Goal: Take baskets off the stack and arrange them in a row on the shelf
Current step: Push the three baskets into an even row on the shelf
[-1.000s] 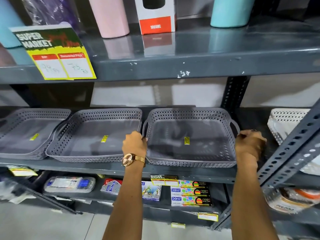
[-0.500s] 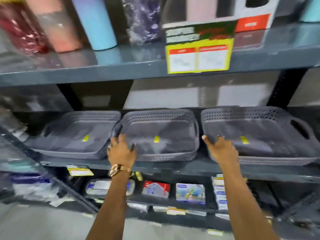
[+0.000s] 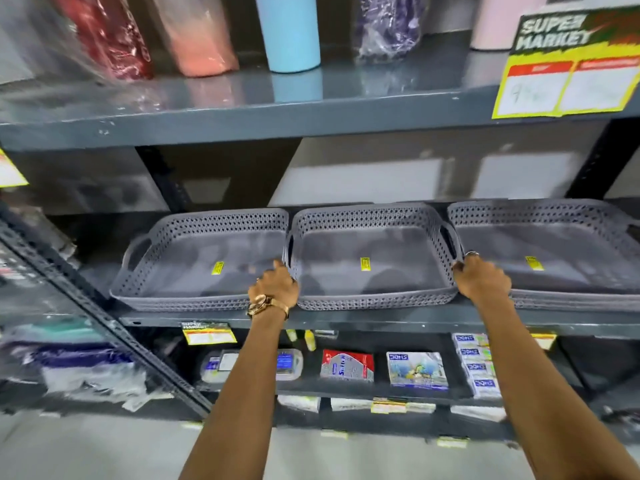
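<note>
Three grey perforated baskets stand in a row on the middle shelf (image 3: 363, 321): a left basket (image 3: 207, 271), a middle basket (image 3: 370, 282) and a right basket (image 3: 561, 244). Each has a yellow sticker inside. The left and right ones show layered rims, like nested stacks. My left hand (image 3: 275, 289) is curled on the middle basket's left side by its handle, thumb up. My right hand (image 3: 481, 280) grips that basket's right rim, against the right basket. The middle basket rests on the shelf.
The upper shelf (image 3: 242, 116) carries wrapped tumblers and a yellow price sign (image 3: 568, 74). Below are small packaged goods (image 3: 346, 365). A slanted perforated metal strut (image 3: 104, 327) crosses at the left. Shelf space lies left of the left basket.
The view swung left. Both hands left the right basket's sides and moved left to the two sides of the middle basket.
</note>
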`<state>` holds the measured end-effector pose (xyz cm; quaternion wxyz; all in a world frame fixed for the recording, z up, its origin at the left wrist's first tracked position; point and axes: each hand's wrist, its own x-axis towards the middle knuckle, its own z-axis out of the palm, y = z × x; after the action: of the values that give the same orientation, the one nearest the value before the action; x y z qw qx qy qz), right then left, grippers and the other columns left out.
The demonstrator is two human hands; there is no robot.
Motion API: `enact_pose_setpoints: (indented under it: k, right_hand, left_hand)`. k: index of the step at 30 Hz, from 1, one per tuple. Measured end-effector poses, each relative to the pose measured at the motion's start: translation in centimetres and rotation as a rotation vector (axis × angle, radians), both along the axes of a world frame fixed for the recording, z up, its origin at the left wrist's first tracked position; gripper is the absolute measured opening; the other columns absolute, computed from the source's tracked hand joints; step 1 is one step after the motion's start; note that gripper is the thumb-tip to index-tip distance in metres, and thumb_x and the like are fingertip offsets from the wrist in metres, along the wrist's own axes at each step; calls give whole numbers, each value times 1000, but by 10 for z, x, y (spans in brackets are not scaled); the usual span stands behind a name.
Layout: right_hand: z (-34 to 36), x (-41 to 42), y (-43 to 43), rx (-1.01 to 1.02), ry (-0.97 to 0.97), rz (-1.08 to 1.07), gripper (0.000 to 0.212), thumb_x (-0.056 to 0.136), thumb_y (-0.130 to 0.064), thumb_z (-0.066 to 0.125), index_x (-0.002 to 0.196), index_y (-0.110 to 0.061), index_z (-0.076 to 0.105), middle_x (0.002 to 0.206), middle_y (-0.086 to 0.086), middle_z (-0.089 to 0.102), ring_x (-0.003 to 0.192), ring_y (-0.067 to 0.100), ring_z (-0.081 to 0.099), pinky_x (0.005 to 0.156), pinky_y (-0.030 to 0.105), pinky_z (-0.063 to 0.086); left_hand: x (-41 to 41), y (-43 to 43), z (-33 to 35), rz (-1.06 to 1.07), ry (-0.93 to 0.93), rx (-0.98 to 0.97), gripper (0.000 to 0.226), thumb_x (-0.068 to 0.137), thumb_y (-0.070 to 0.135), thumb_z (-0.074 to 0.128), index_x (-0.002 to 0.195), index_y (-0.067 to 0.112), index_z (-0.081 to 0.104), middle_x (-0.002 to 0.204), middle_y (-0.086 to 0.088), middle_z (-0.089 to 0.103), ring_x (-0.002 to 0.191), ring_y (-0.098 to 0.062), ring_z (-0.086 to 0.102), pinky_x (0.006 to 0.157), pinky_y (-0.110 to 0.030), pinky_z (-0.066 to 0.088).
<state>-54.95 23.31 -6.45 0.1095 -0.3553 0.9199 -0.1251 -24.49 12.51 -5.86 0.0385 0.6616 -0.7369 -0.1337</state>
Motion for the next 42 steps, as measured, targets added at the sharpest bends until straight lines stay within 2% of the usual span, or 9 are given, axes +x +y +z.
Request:
enact_pose_setpoints:
  k: [2,6,12,18,24,29,36,42]
  right_hand:
    - [-2,1,-2,-19,44,4,35,97,-24,38,118,-1,53,120,29,61,111,46,57,91,47,47]
    - [-3,-5,-7,-65,99,14,34,96,-27,39,116,-5,55,114,26,65,105,45,61,89,46,48]
    - [4,-15,-28,-67,84,36,37,97,-30,35,122,-9,53,118,26,64,108,44,60,90,46,47]
    - [5,-26,-38,-63,86,49,41,95,-35,36,127,-15,52,123,24,62,111,41,58,89,42,44]
    - [2,-16,-26,-107,127,16,38,95,-36,40,117,-12,59,111,23,68,102,42,63,84,40,47]
    - [-6,-6,8,-124,167,-17,40,94,-40,42,110,-9,61,106,23,69,99,43,63,81,41,46]
    - [-12,-1,39,-105,199,-11,38,93,-42,43,112,-14,60,103,23,70,97,41,64,84,41,47]
    - [-14,-3,42,-144,218,-1,39,91,-43,46,107,-13,64,96,23,71,91,41,65,77,39,47]
  left_hand:
    - [-2,-2,-3,-35,7,-34,36,95,24,41,126,6,40,122,-19,61,109,-38,60,89,-47,48]
    - [-6,-13,-7,-43,42,-134,37,93,22,40,128,9,39,115,-17,65,103,-38,63,83,-44,47]
    - [-16,-45,-9,-68,61,-235,31,92,27,41,118,12,45,103,-18,69,93,-41,65,71,-40,48]
    - [-18,-65,-8,-86,23,-250,36,89,35,45,120,17,44,102,-18,70,93,-41,65,70,-37,47]
    - [-14,-49,-8,-64,56,-243,30,91,34,43,116,17,47,98,-18,70,91,-40,65,70,-38,48]
    - [-2,-15,-12,-30,74,-262,36,91,32,44,125,23,49,98,-15,71,91,-39,66,74,-40,51]
    - [13,20,-17,-4,95,-291,30,89,31,47,117,21,53,89,-13,72,86,-37,67,73,-40,51]
    - [12,21,-14,20,94,-315,32,88,36,50,117,23,56,91,-13,73,86,-36,67,72,-38,51]
